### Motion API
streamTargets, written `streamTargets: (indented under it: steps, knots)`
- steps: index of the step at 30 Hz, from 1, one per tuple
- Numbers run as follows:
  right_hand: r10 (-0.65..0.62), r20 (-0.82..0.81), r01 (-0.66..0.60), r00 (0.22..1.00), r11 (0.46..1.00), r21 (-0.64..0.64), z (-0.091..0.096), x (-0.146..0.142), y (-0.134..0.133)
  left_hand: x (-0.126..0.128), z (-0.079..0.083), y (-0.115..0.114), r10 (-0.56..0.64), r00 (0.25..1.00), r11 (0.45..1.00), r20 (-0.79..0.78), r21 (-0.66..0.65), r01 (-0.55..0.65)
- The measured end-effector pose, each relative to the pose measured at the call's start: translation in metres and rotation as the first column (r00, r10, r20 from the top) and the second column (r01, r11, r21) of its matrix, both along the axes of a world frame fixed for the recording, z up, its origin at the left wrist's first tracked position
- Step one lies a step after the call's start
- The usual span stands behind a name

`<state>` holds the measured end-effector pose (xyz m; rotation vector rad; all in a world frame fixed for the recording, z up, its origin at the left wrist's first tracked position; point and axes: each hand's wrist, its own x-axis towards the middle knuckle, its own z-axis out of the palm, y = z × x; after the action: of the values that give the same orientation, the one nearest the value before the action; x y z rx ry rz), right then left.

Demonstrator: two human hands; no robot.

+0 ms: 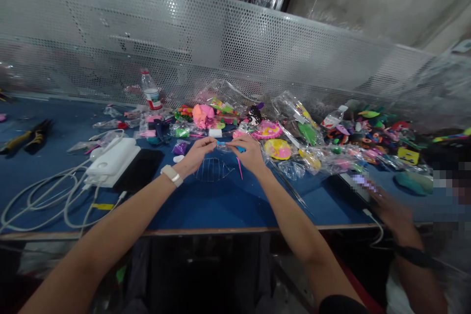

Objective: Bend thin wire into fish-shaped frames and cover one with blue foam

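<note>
My left hand (198, 153) and my right hand (248, 152) meet over the blue table (206, 203), fingers pinched. Between them they hold a small blue strip (230, 145) in clear wrapping. A thin pink stick (239, 168) hangs down from my right hand. Just below the hands lies a fish-shaped wire frame (213, 169) on the table. A pale watch band sits on my left wrist.
A white power bank (112, 159) with looped white cables and a black phone (142, 169) lie at the left. Bags of colourful craft pieces (294, 142) crowd the back. A plastic bottle (150, 91) stands by the perforated metal screen. Another person's hand (390, 211) works at the right.
</note>
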<state>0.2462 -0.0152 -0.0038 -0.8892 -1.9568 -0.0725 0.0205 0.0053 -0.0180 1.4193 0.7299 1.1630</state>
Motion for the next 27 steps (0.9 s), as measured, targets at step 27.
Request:
streamTargets:
  steps: [27]
  knots:
    - [0.018, 0.253, -0.026, 0.967, 0.999, 0.031, -0.002, 0.018, 0.008, 0.001, 0.015, -0.011, 0.182, 0.926, 0.924, -0.332, 0.379, -0.046]
